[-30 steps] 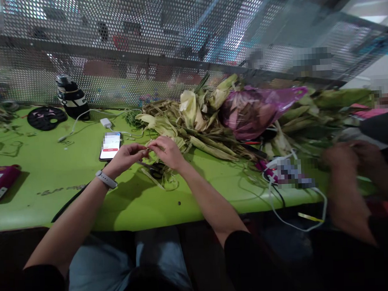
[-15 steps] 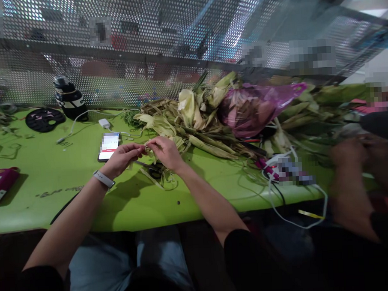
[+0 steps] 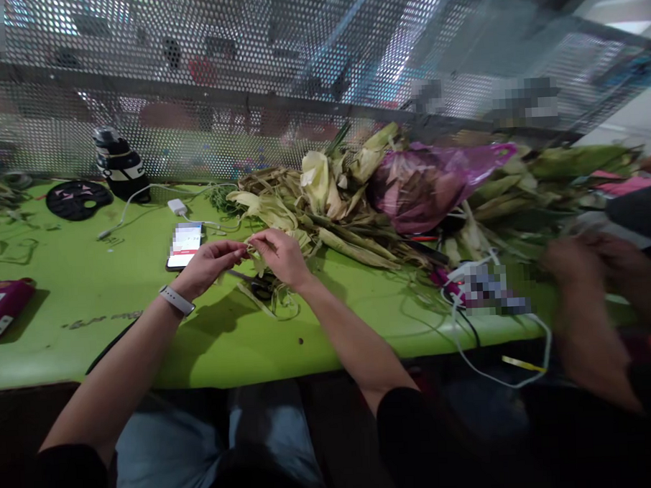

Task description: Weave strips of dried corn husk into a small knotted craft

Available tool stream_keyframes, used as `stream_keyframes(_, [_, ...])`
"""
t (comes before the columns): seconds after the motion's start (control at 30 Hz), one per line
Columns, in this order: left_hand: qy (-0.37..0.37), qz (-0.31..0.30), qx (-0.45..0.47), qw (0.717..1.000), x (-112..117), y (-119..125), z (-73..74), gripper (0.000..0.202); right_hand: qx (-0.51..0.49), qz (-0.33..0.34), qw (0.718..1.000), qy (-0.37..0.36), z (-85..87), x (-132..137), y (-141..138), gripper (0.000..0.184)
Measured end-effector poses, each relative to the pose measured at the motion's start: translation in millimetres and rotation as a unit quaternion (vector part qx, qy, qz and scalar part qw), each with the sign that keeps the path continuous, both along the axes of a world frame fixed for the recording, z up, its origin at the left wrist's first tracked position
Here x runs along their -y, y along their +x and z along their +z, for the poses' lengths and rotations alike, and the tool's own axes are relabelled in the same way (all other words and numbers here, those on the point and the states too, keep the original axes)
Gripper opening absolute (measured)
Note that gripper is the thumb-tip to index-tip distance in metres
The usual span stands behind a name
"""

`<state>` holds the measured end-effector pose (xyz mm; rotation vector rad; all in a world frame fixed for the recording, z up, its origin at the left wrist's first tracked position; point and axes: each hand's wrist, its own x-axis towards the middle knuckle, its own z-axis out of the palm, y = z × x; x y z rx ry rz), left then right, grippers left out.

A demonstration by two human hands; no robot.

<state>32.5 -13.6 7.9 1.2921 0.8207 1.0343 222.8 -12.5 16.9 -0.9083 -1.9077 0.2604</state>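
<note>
My left hand and my right hand meet above the green table, fingertips pinched together. Between them is a thin pale strip of corn husk, mostly covered by the fingers. Under my right hand lies a pair of dark-handled scissors, partly hidden, among loose husk strips. A lit phone rests just behind my left hand. Beyond my right hand spreads a heap of dry corn husks, with a purple plastic bag of husks on it.
A bottle and a black palette-shaped piece stand at the back left, near a white cable. Purple power strips lie left and right. A co-worker's hands are at the right. Perforated metal closes the back.
My hands stay pinched together at nearly the same spot, with only small finger movements. The co-worker's hands have shifted slightly to the left.
</note>
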Motion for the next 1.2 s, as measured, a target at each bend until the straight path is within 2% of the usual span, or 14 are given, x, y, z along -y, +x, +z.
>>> stream_keyframes(0.23, [-0.03,-0.005,0.044,0.999,-3,-2,-1.3,0.026,-0.04,0.038,0.996,-0.077,5.2,1,4,0.023])
stream_keyframes(0.33, [-0.012,-0.001,0.025,1.0,-5,-6,0.1,0.029,-0.085,0.063,0.982,-0.158,4.1,-5,9,0.025])
stream_keyframes(0.53, [0.0,0.032,0.02,0.999,-13,-17,2.1,0.03,-0.177,0.146,0.908,-0.35,-1.5,-21,21,0.022])
stream_keyframes(0.67, [-0.028,0.041,0.058,0.997,-15,-19,4.1,0.026,-0.262,0.178,0.842,-0.437,-1.6,-20,21,0.022])
stream_keyframes(0.77, [-0.06,0.065,0.084,0.993,-15,-18,6.9,0.024,-0.306,0.185,0.821,-0.446,-0.2,-18,20,0.024])
stream_keyframes(0.9, [-0.086,0.087,0.127,0.984,-18,-24,11.4,0.023,-0.34,0.17,0.819,-0.429,1.1,-20,23,0.023])
stream_keyframes(1.1, [-0.083,0.117,0.184,0.972,-22,-37,18.9,0.025,-0.385,0.151,0.808,-0.419,1.0,-26,29,0.023])
stream_keyframes(1.2, [-0.069,0.209,0.167,0.961,-24,-35,16.7,0.026,-0.393,0.158,0.809,-0.407,1.3,-24,26,0.025])
